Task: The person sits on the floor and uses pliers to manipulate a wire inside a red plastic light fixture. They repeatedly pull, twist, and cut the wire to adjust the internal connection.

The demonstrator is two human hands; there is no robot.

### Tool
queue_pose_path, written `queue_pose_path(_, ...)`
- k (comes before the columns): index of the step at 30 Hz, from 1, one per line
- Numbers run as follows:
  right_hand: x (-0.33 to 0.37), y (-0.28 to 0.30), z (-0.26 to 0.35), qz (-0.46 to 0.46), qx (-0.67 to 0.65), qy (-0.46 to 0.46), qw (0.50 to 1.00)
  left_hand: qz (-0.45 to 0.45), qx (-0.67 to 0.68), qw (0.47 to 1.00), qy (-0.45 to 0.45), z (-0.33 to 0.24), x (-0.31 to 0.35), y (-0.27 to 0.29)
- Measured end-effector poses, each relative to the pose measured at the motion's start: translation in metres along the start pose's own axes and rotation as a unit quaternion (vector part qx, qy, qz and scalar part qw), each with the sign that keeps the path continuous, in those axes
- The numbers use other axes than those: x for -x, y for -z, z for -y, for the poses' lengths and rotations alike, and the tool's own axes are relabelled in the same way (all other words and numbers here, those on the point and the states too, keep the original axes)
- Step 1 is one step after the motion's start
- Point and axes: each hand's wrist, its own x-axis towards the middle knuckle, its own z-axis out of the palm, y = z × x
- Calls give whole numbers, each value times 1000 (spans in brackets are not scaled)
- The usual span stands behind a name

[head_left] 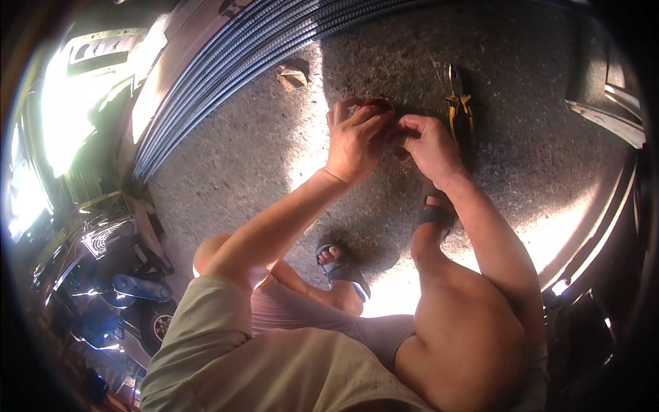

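Note:
Both my hands are close together over the concrete floor, at the upper middle of the head view. My left hand is closed around a thin, curved red strand, which loops over the fingers; its exact kind does not show. Just to the right, my right hand has its fingertips pinched together near the strand's end. What is between those fingertips is too small and dark to name. A pair of pliers with yellow and black handles lies on the floor beside my right hand, jaws pointing away.
A bundle of ribbed steel bars runs along the far left. Near it lies a small brown scrap. Metal panels stand at the right. Dark machine parts and a wheel crowd the lower left. My sandalled feet rest below my hands.

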Motion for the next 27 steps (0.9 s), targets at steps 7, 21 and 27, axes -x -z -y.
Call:
queue_pose_path(7,3,2,-21,-78,82,57,992,-5,-69,998,-1,-6,6,3)
queue_pose_path(21,-9,-4,-5,-129,221,84,963,-43,-47,998,-9,-2,1,-4)
queue_pose_path(27,-16,-2,-4,-105,179,66,976,-15,-32,999,20,-7,-2,0)
